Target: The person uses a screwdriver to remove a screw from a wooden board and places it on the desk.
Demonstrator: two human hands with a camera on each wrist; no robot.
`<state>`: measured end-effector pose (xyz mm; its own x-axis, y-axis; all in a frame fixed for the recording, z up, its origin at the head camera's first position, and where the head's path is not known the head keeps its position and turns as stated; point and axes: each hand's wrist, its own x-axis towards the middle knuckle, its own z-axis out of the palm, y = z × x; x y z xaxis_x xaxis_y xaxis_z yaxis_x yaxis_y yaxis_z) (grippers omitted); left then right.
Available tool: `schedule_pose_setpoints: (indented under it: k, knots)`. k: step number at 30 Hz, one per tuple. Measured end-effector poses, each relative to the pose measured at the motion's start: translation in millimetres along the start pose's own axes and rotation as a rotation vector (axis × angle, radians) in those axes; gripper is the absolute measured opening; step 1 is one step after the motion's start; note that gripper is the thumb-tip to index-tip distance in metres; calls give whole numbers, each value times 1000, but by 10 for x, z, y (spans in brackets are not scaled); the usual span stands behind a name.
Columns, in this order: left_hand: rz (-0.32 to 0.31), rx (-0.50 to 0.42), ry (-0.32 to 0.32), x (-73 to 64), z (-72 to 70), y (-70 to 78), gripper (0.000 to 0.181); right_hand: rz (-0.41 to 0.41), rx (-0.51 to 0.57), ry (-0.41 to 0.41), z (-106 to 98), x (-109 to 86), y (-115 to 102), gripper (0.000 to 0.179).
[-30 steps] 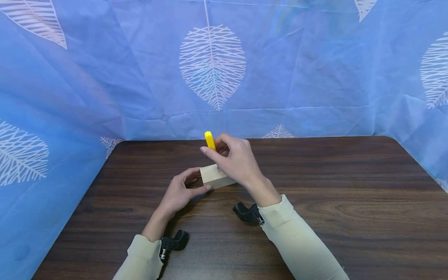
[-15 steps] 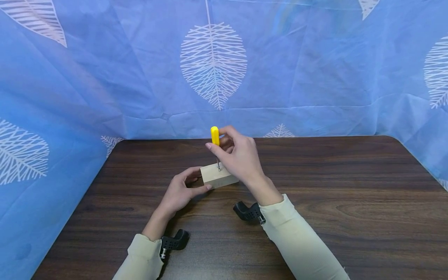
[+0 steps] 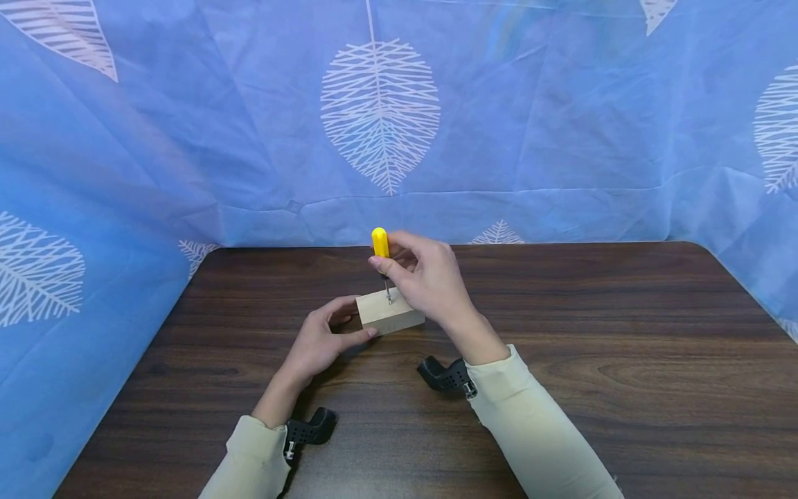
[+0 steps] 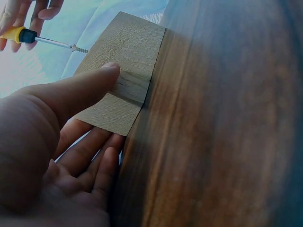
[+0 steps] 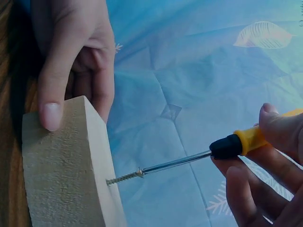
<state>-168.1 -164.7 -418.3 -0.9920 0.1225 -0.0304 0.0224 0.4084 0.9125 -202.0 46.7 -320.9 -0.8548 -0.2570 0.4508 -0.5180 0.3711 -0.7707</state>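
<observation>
A pale wooden block (image 3: 393, 321) lies on the dark wood table, its left end gripped by my left hand (image 3: 321, 341), thumb on the near side and fingers behind. Out of the block's top stands a screw (image 5: 124, 178), its tip in the wood and much of its thread showing. My right hand (image 3: 433, 281) holds a screwdriver (image 5: 227, 147) by its yellow handle, between thumb and fingers. The shaft (image 4: 54, 43) is in line with the screw, its tip at the screw head. In the head view my right hand covers part of the block's far right end.
Around the block spreads the dark wood table (image 3: 592, 346). A blue cloth (image 3: 262, 138) with white leaf prints hangs behind it and along the left side. Black wrist mounts (image 3: 312, 427) jut out beneath both sleeves.
The screwdriver handle has gone from leaning left to nearly upright, then tilted slightly left again. My right hand has shifted a little right. My left hand and the block stay in place.
</observation>
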Motion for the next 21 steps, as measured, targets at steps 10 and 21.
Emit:
schedule_pose_setpoints:
  k: [10, 21]
  knots:
    - [7, 11, -2, 7, 9, 13, 57, 30, 9, 16, 13, -29, -10, 29]
    - [4, 20, 2, -18, 3, 16, 57, 7, 10, 11, 16, -25, -17, 18]
